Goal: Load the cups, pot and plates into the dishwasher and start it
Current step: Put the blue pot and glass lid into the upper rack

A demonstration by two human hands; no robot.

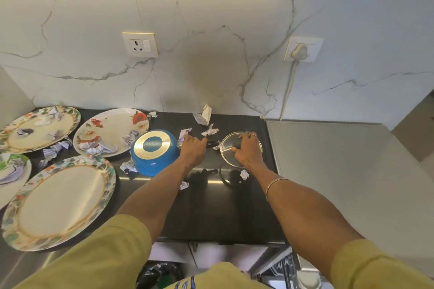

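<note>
A blue pot (153,153) is tipped bottom-up over the black counter (211,209), and my left hand (193,148) is shut on its black handle. To the right lies a glass lid (234,148); my right hand (246,150) rests on it, fingers around its knob. Several floral plates fill the left side: a rose plate (112,129), a large bare plate (61,202), one at the far left (40,128) and one cut off by the frame (11,176). Crumpled paper lies on some of them.
Crumpled paper scraps (209,130) are scattered over the counter around the pot and lid. A steel surface (340,171) adjoins the counter on the right. Below the counter edge a dishwasher rack (281,267) and a black bin bag (159,272) show. A marble wall with sockets (140,44) stands behind.
</note>
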